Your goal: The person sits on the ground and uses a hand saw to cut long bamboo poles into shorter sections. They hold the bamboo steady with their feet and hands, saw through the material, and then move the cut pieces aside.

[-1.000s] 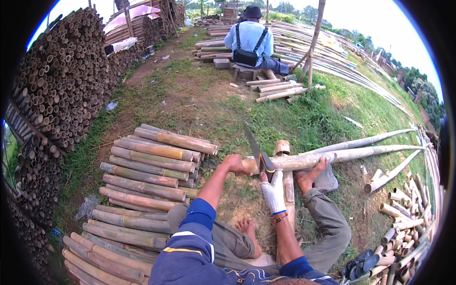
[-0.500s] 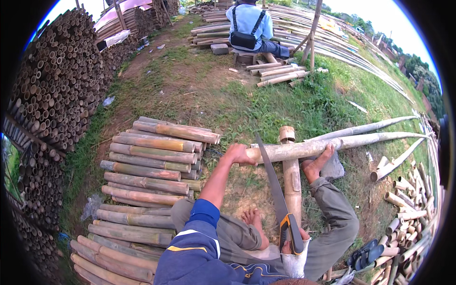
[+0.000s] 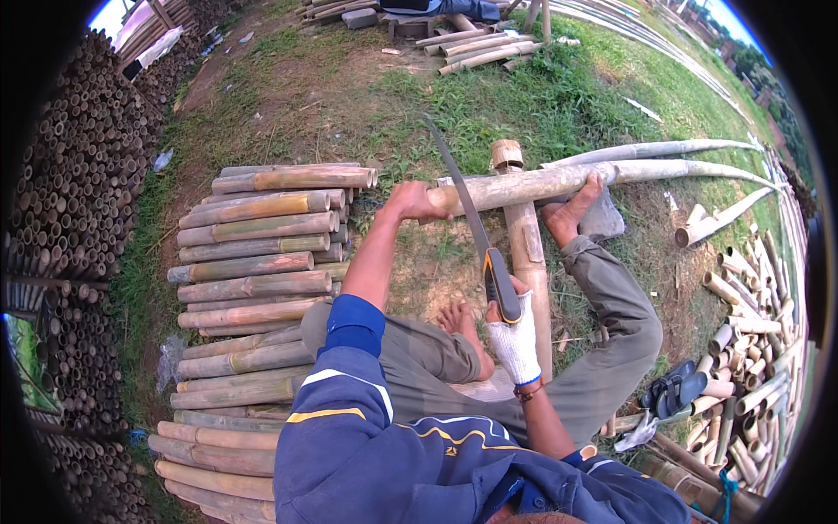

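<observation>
1. Grassy, patchily bare ground (image 3: 297, 131) carries everything, with a tall bamboo stack (image 3: 78, 166) along its left edge.
2. Cut bamboo lengths (image 3: 253, 234) lie in a row at my left.
3. One long bamboo pole (image 3: 541, 185) crosses the far end of a bamboo support (image 3: 527, 244), my right foot (image 3: 567, 218) against it.
4. Between left hand and support, the saw (image 3: 479, 229) passes its blade across the pole; I cannot tell whether they touch.
5. My left grip (image 3: 412, 202) is closed over the pole's left end; my gloved right grip (image 3: 513, 339) wraps the saw's handle.
</observation>
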